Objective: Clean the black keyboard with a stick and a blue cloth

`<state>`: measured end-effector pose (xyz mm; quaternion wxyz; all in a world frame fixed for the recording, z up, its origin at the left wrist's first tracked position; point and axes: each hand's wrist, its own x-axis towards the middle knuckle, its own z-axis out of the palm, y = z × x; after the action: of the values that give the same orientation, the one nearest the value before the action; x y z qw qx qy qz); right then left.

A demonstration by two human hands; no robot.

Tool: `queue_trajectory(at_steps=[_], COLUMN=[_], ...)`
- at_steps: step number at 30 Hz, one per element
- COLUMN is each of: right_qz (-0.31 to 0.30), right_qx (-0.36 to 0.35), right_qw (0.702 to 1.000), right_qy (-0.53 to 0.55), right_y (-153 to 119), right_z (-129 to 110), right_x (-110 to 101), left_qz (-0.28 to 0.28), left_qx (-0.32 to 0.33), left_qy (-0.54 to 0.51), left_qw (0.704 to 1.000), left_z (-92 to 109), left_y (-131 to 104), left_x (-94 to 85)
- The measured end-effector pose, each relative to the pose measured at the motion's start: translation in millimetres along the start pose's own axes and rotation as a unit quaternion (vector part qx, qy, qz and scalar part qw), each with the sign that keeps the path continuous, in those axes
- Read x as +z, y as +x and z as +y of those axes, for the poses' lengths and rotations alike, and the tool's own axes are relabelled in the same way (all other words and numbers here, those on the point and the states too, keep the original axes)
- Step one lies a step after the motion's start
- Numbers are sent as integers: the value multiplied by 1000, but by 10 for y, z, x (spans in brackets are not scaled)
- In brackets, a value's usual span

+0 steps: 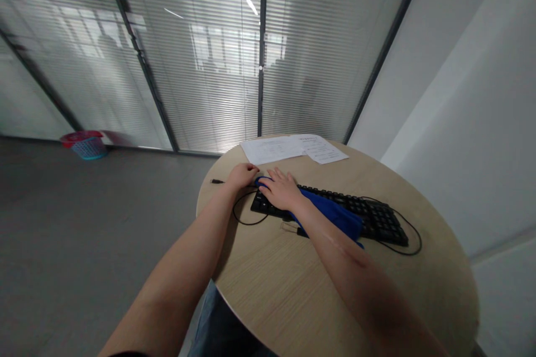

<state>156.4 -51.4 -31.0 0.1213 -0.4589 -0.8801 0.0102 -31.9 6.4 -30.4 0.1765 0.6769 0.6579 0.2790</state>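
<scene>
A black keyboard (383, 217) lies at a slant on the round wooden table. Over its left and middle part is a blue cloth (333, 213), trailing toward me under my right forearm. My right hand (281, 189) presses the bunched cloth onto the left keys, its fingers partly spread. At the keyboard's far left end, my left hand (242, 175) has its fingers curled in against the edge; the exact contact is partly hidden. Just in front of the keyboard rests a small tool with a black handle and thin wire loops (288, 227), partly covered by my right arm.
Printed papers (276, 149) lie at the table's (268, 279) back edge. A black cable (237, 217) loops out left, near a plug (217, 181); another loop (420, 242) curves at the right. Glass with blinds stands behind, a white wall right. A basket (89, 146) sits on the floor.
</scene>
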Motion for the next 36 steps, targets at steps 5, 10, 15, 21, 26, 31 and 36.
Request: queue_trajectory(at_steps=[5, 10, 15, 21, 26, 31, 36], right_qz=[-17, -21, -5, 3, 12, 50, 89], right_qx=[-13, -18, 11, -2, -1, 24, 44], right_qw=[1000, 999, 1000, 999, 998, 995, 992], right_qy=[10, 25, 24, 40, 62, 78, 79], right_y=[2, 17, 21, 23, 9, 0, 7], right_z=[-5, 1, -10, -2, 8, 44, 70], right_x=[-28, -28, 7, 3, -27, 4, 31], left_qz=[-4, 0, -5, -9, -13, -13, -11], left_qx=[19, 22, 26, 21, 21, 26, 26], left_qy=[0, 11, 9, -1, 1, 5, -2], left_qw=[1000, 1000, 1000, 1000, 1000, 1000, 1000], left_z=[-19, -46, -37, -23, -37, -53, -46], left_y=[-9, 21, 17, 0, 29, 50, 38], left_x=[0, 17, 12, -10, 1, 23, 14])
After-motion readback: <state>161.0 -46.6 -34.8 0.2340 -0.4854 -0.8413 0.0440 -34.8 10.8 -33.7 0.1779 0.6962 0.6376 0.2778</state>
